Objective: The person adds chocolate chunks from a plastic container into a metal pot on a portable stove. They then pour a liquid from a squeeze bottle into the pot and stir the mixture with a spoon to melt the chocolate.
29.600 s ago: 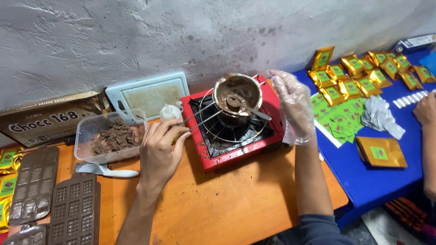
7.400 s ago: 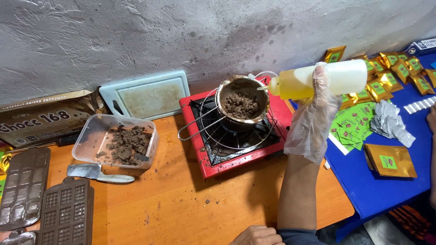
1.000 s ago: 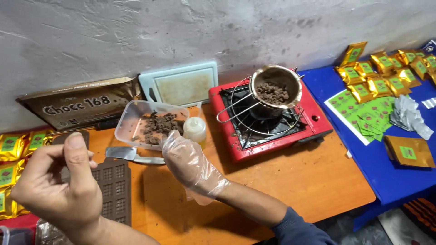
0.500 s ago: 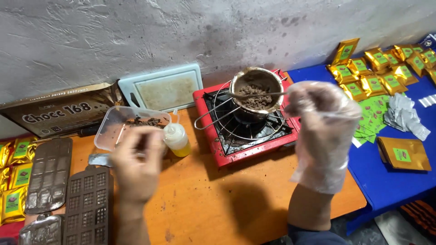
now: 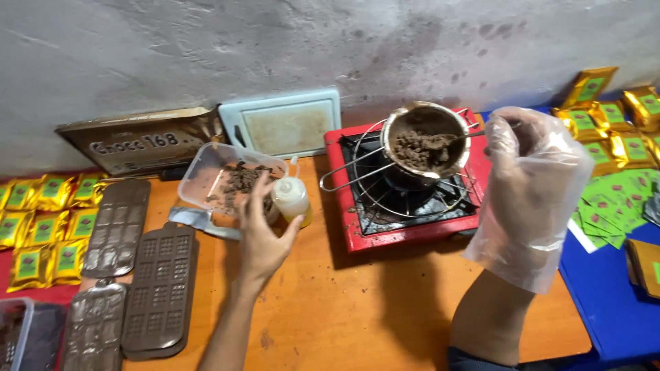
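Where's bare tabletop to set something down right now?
Bare orange table lies in front of the red stove, between both forearms. Crowded: chocolate moulds at left, packets on the blue cloth at right, squeeze bottle by the left hand.

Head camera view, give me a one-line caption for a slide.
Gloved right hand stirs brown chunks in a metal pot on a red stove; bare left hand beside a squeeze bottle.
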